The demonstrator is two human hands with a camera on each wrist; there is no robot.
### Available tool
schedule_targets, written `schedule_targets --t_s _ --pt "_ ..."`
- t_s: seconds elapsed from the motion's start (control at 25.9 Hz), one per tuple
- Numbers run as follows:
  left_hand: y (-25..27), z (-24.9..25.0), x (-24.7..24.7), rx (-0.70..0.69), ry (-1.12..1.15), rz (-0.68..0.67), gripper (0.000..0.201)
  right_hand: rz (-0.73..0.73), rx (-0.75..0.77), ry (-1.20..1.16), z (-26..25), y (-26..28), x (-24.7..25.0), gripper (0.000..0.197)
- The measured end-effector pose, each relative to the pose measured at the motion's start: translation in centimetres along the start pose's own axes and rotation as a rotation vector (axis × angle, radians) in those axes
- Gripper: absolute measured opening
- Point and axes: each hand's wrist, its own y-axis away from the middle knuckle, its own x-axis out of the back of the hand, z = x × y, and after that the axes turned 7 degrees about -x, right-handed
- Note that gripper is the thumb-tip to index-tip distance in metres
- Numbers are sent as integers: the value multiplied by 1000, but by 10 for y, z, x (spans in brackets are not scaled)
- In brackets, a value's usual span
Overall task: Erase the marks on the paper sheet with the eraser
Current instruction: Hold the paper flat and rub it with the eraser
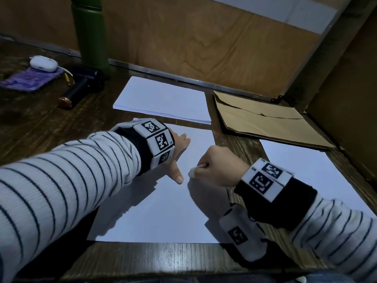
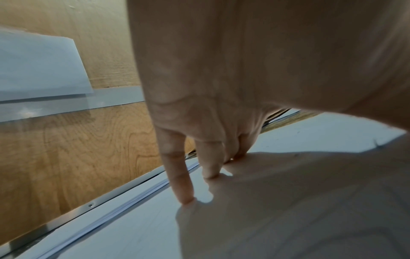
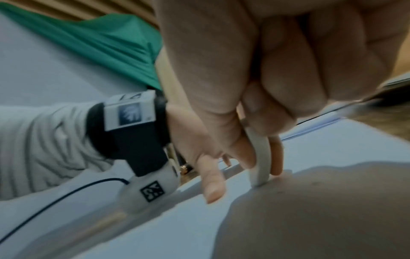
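A white paper sheet (image 1: 167,211) lies on the dark wooden desk in front of me. My left hand (image 1: 177,152) rests flat on its upper left part, fingers straight, thumb pointing toward me; the left wrist view shows the fingertips (image 2: 187,199) pressing the paper sheet (image 2: 133,236). My right hand (image 1: 216,166) pinches a small white eraser (image 1: 192,172) between thumb and fingers, its tip on the paper just right of the left thumb. In the right wrist view the eraser (image 3: 259,163) touches the paper sheet (image 3: 177,236). No marks are plainly visible.
A stack of white paper (image 1: 163,99) lies behind the sheet, a brown envelope (image 1: 265,119) to the right, another white sheet (image 1: 316,176) at far right. At back left stand a green bottle (image 1: 89,31), a black device (image 1: 83,84), a purple phone (image 1: 28,80) and a white case (image 1: 42,63).
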Motion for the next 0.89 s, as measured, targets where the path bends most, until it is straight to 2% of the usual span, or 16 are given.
schedule_targets --t_s 0.15,0.27,0.39,0.5,0.58,0.66,0.77,0.89 --pt "2 2 2 12 -18 -21 120 6 -161 47 23 -1 11 45" --pt "3 1 5 4 -3 -29 116 5 -192 29 25 3 11 45" --pt "5 -10 6 -37 94 26 94 -27 -202 -102 28 2 14 45" --pt "13 -25 9 -62 230 143 71 -23 -199 -310 36 -5 23 38" --pt "20 -34 8 -34 259 140 76 -2 -195 -396 40 -9 30 38" --pt "25 -47 3 31 228 41 92 -6 -176 -428 39 -13 34 35" --pt "29 -59 -5 93 183 -115 114 -33 -131 -392 32 -20 33 22" --pt "28 -55 -8 81 164 -164 122 -81 -66 -337 16 -25 27 13"
